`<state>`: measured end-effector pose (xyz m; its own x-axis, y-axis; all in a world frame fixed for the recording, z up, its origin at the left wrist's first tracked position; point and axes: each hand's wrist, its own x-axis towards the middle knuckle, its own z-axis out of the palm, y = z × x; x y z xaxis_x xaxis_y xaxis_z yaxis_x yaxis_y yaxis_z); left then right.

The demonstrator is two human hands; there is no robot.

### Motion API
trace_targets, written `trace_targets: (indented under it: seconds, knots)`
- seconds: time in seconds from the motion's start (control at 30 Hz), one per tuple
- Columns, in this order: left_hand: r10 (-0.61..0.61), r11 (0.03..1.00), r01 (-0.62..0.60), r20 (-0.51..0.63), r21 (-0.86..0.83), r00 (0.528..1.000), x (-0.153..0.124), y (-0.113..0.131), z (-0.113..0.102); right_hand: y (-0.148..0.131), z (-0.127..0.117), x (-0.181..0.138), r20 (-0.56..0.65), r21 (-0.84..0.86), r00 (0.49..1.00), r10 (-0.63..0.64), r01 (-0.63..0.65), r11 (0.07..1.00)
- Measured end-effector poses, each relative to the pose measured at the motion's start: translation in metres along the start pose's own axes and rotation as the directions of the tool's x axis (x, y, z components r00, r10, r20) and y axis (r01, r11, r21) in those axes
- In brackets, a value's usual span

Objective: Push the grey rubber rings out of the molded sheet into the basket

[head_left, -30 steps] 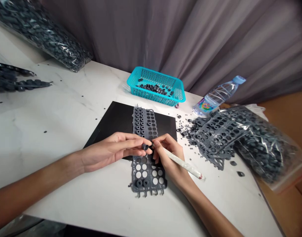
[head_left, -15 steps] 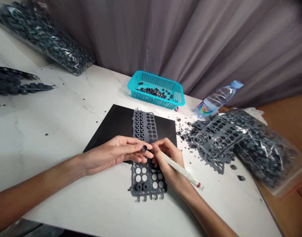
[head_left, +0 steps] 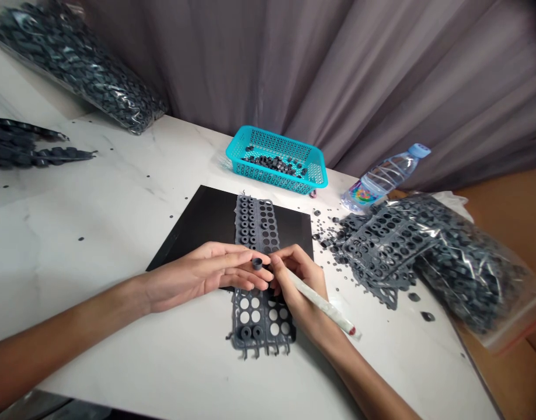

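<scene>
Between the thumb and fingers of my left hand (head_left: 202, 271) is a small black rubber cap-like piece (head_left: 257, 264), its hollow rim showing. My right hand (head_left: 300, 283) grips a slim tool with a pale wrapped handle and a red end (head_left: 324, 306), held like a pen; its tip is hidden near the left fingertips. Below both hands lies a perforated dark rubber sheet (head_left: 254, 224). Ring-shaped pieces still sit in its far left rows and at its near end, while many other holes are bare. Part of the sheet rests on a black flat board (head_left: 184, 227).
A turquoise basket (head_left: 274, 184) with small black pieces stands behind the board. To the right are a plastic bottle (head_left: 384, 178), a pile of punched sheets (head_left: 377, 251) and a clear bag of black parts (head_left: 478, 280). Another full bag (head_left: 84, 70) lies back left.
The small black cap has tilted in my left fingers, so its opening now faces more upward. Both hands stay nearly in place, and the tool is still in my right hand.
</scene>
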<state>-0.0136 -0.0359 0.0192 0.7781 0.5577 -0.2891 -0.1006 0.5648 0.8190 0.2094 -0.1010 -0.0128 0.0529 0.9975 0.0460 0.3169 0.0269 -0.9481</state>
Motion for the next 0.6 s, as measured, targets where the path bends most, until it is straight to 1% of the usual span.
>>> trace_targets:
  seconds: [0.07, 0.13, 0.2, 0.27, 0.33, 0.43, 0.53, 0.6]
  knots:
    - [0.002, 1.000, -0.002, -0.002, 0.015, 1.000, 0.000, 0.000, -0.001, 0.000, -0.002, 0.001, -0.016, -0.055, 0.999, -0.028, 0.027, 0.998]
    - [0.003, 0.999, -0.003, -0.008, 0.044, 1.000, -0.001, -0.001, -0.002, 0.000, -0.006, 0.002, -0.041, -0.164, 0.991, -0.130, 0.122, 0.979]
    - [0.011, 0.997, -0.011, -0.013, 0.073, 1.000, -0.001, -0.002, -0.003, 0.000, -0.011, 0.003, -0.022, -0.312, 0.965, -0.262, 0.243, 0.918]
    - [0.020, 0.995, -0.018, -0.019, 0.096, 1.000, -0.001, -0.002, -0.004, 0.001, -0.016, 0.004, 0.044, -0.437, 0.942, -0.334, 0.318, 0.841]
    - [0.023, 0.993, -0.019, -0.029, 0.112, 0.999, -0.001, -0.002, -0.002, 0.003, -0.020, 0.003, 0.112, -0.515, 0.939, -0.325, 0.334, 0.790]
    - [0.033, 0.993, -0.027, -0.042, 0.118, 0.999, -0.001, -0.001, 0.000, 0.009, -0.023, 0.003, 0.181, -0.584, 0.941, -0.285, 0.336, 0.739]
    - [0.041, 0.993, -0.036, -0.048, 0.108, 0.998, -0.002, -0.001, 0.003, 0.016, -0.022, 0.005, 0.186, -0.636, 0.932, -0.312, 0.356, 0.685]
    - [0.037, 0.994, -0.031, -0.056, 0.105, 0.998, -0.002, -0.001, 0.004, 0.019, -0.021, 0.008, 0.167, -0.654, 0.931, -0.325, 0.351, 0.670]
